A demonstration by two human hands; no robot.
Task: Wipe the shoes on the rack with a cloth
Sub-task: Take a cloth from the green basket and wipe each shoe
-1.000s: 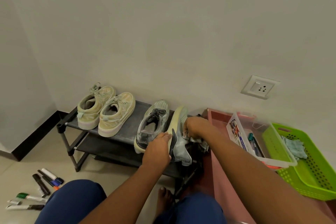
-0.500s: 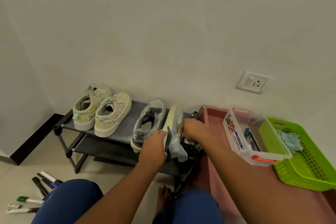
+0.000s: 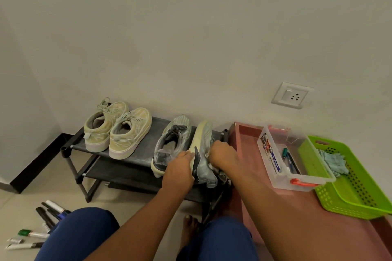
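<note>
Head view: a green basket [image 3: 360,193] on the pink surface [image 3: 246,140] holds a crumpled pale cloth [image 3: 335,161]; touching it, a clear plastic box [image 3: 297,184] holds markers. On the rack [image 3: 146,140], at its right end, a grey sneaker [image 3: 203,154] stands tipped on its side. The left hand [image 3: 178,171] grips its sole edge; the right hand [image 3: 222,154] presses a whitish cloth [image 3: 214,166] against its upper, fingers curled. Its mate [image 3: 169,146] and a beige pair [image 3: 118,129] sit leftward.

Beige sneakers [image 3: 117,128]; grey shoes [image 3: 171,144]; black rack [image 3: 146,144]; lime-green basket [image 3: 356,186]; pink tray [image 3: 246,140].
</note>
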